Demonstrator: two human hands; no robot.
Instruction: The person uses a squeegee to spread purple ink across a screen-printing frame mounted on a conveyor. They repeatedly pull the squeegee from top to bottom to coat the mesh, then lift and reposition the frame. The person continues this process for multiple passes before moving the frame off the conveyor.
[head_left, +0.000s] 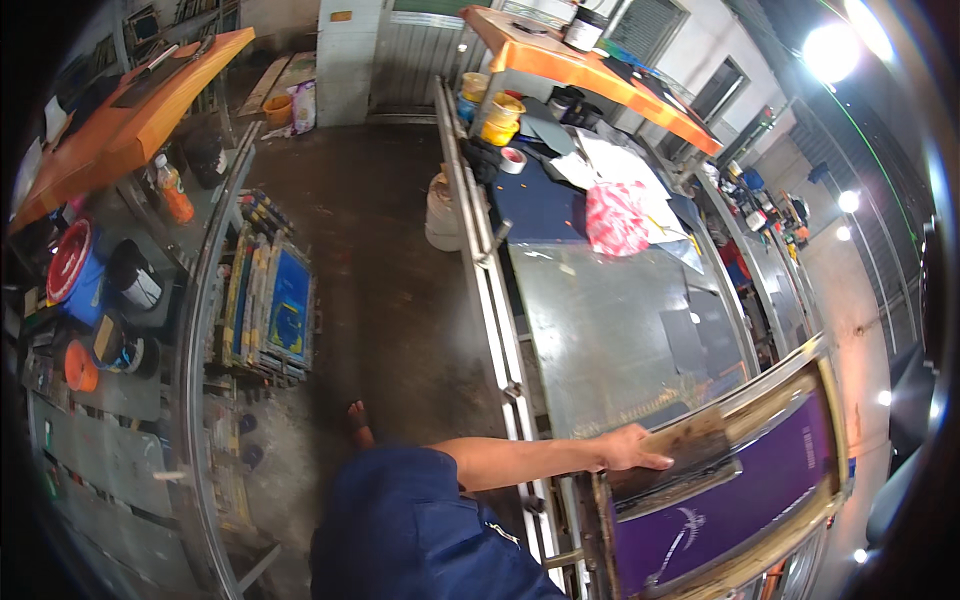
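Note:
My left hand [632, 448], in a navy sleeve, reaches across to the right side of the head view. Its fingers are closed over the upper edge of a wide brown squeegee [690, 462], with the thumb on the near side. The squeegee lies across a wooden screen-printing frame [828, 420], near its far left part. Purple mesh [740, 510] with a pale printed design fills the frame. The frame sits tilted in view at the near end of the table. My right hand is out of sight.
Along the table runs a metal rail [480, 255] beside a glassy top [610, 320]. Farther back lie a pink-and-white cloth [617, 217], a tape roll [512, 160] and yellow tubs [500, 120]. Left of the aisle stand stacked screen frames [265, 300] and a blue bucket [82, 275].

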